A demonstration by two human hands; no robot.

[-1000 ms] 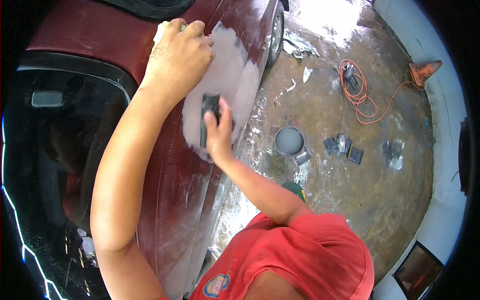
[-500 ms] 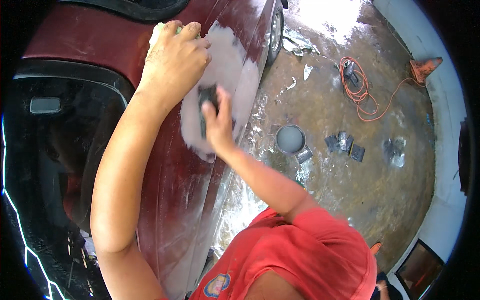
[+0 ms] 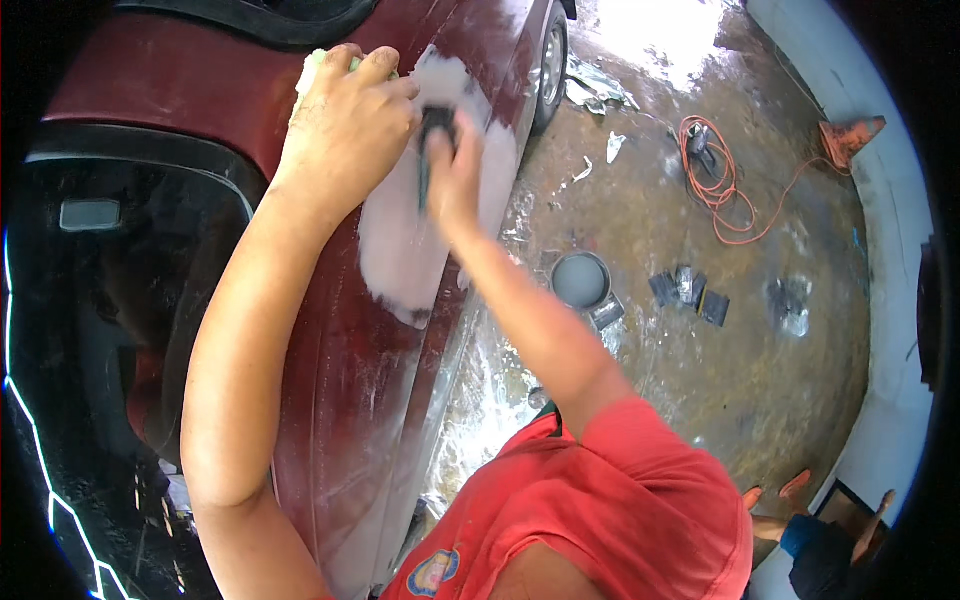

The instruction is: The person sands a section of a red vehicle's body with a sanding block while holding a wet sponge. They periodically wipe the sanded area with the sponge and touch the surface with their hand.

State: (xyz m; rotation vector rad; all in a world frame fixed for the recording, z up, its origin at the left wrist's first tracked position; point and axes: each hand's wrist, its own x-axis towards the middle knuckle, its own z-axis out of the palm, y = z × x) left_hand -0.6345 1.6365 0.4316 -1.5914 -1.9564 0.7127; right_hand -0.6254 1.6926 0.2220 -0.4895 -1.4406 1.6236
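My left hand (image 3: pixel 350 120) grips a pale green, whitish soft item, perhaps a sponge (image 3: pixel 315 70), against the maroon car body (image 3: pixel 180 75), at the upper edge of a grey patch (image 3: pixel 400 260). Below and right of it, my right hand (image 3: pixel 451 175), blurred by motion, is closed on a dark block (image 3: pixel 435 125) on that patch. The car's dark rear window (image 3: pixel 120 280) lies left of my forearms.
On the floor are a bucket of grey liquid (image 3: pixel 580 280), several dark flat pads (image 3: pixel 714 309), a coiled orange cable (image 3: pixel 735 225), pale scraps (image 3: pixel 614 145) and an orange cone (image 3: pixel 850 135) by the wall (image 3: pixel 860 300). A co-worker (image 3: pixel 820 560) is at the lower right.
My right hand and the dark block have moved upward along the grey patch. My left hand has shifted slightly left. A co-worker has come into view at the lower right.
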